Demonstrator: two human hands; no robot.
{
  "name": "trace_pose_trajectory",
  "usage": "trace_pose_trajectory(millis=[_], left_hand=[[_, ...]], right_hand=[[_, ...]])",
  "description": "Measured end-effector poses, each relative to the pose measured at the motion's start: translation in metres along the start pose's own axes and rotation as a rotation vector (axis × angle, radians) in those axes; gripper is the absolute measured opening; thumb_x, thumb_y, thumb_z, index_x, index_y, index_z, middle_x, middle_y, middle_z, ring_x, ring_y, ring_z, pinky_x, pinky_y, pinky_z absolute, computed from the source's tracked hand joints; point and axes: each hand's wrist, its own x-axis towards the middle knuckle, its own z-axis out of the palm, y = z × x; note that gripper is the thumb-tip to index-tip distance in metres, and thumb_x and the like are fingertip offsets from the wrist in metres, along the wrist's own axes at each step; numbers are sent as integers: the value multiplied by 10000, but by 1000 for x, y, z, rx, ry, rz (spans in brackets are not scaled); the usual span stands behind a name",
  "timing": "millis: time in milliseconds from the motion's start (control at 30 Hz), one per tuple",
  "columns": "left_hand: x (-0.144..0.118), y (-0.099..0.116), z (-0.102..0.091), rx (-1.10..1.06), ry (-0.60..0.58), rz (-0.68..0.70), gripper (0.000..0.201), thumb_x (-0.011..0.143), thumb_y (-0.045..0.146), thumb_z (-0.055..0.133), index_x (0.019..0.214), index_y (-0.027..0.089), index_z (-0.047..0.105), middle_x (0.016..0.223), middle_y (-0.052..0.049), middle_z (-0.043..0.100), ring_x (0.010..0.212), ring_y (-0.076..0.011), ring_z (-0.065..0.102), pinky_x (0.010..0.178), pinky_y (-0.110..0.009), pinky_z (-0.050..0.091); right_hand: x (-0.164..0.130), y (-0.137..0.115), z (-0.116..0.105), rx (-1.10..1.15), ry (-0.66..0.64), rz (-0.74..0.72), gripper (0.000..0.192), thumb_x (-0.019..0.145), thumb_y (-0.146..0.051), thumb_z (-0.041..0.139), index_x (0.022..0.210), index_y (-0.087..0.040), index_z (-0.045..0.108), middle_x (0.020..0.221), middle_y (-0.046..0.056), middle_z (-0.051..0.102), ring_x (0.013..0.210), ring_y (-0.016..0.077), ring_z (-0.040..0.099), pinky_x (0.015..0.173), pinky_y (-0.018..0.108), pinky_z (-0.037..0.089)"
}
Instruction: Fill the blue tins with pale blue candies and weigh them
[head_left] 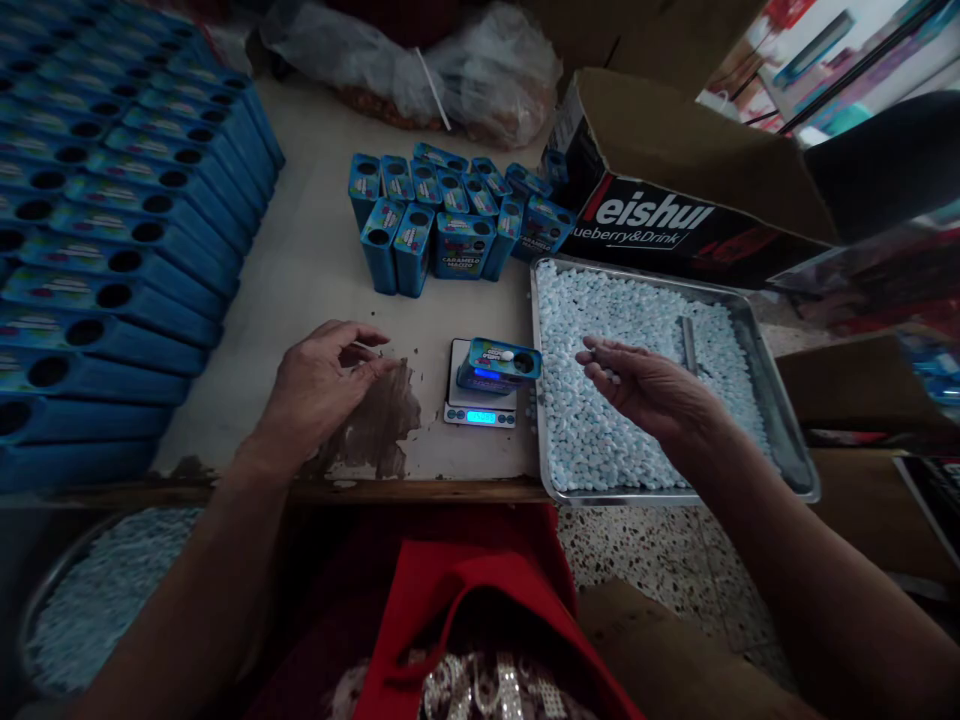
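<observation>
Stacking up along the far left are rows of long blue cartons, and below the tabletop edge a round pan of pale candies sits near my left arm. My left hand rests on the worn tabletop, fingers curled loosely, thumb and forefinger nearly pinched; I cannot tell whether a candy is between them. Behind it stands a cluster of small blue candy boxes. Just right of that hand, a pocket scale carries one blue candy box lying flat with a white piece on top; a nudge from either wrist could, I judge, slide it off or upset the reading. My right hand hovers over the steel tray of pale blue candies, fingers half-bent around a few pieces that could spill. A metal scoop lies in the tray, a cardboard box behind.
</observation>
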Motion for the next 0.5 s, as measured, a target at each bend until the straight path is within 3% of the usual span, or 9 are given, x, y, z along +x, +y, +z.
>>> trace_pose_trajectory(millis=[133,233,367,500], left_hand=[[-3,9,1,-34,24,41,235,823,324,760,1031,216,744,1028,-49,756,856,-185,718,856,-323,572],[-6,18,2,-29,16,55,245,835,343,763,1043,216,747,1007,-49,767,902,-197,724,889,-326,583],[-7,36,11,-37,30,73,241,851,387,771,1024,220,757,995,-48,773,902,-212,725,863,-340,598],[-1,62,24,-15,19,249,226,864,424,781,1003,246,768,1037,-36,761,991,-225,705,943,-380,574]], right_hand=[[-4,-14,15,-200,-216,-93,211,818,-275,849,970,-161,757,828,46,698,554,66,531,424,148,475],[-6,-24,29,-351,-336,-197,227,840,-367,839,903,-167,754,753,25,678,512,55,440,398,178,344],[-5,-31,43,-509,-426,-259,214,849,-373,825,833,-171,756,714,22,666,544,73,449,464,218,342],[-1,-32,45,-622,-473,-353,188,842,-359,814,861,-174,781,717,26,682,591,103,516,519,246,391]])
